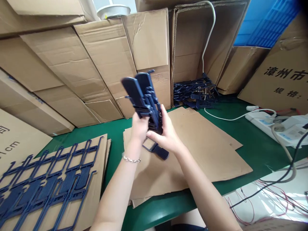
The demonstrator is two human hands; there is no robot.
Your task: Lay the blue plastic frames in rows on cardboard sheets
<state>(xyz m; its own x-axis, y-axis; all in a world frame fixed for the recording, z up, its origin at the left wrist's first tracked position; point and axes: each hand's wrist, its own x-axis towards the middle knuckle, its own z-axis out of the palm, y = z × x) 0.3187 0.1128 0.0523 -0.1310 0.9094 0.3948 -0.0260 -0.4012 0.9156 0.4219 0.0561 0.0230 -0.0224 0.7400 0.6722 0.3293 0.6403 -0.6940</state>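
Observation:
A bundle of dark blue plastic bracket-like parts (144, 96) with flat paddle-shaped ends is held up in front of me. My left hand (140, 128) is closed round its lower left side; a chain bracelet circles that wrist. On the lower right side, my right hand (166, 133) grips the same bundle with its thumb toward me. How the fingers sit behind the parts is hidden. Beneath the hands, another blue part (161, 151) with a ribbed paddle lies on a flat cardboard sheet (192, 160).
At left, rows of similar blue frames (69, 183) lie on cardboard. A cardboard box (190, 57) on its side has a pile of blue parts (192, 91) at its opening. White power strips (276, 125) and cables are at right on the green table (158, 213). Cardboard boxes wall the back.

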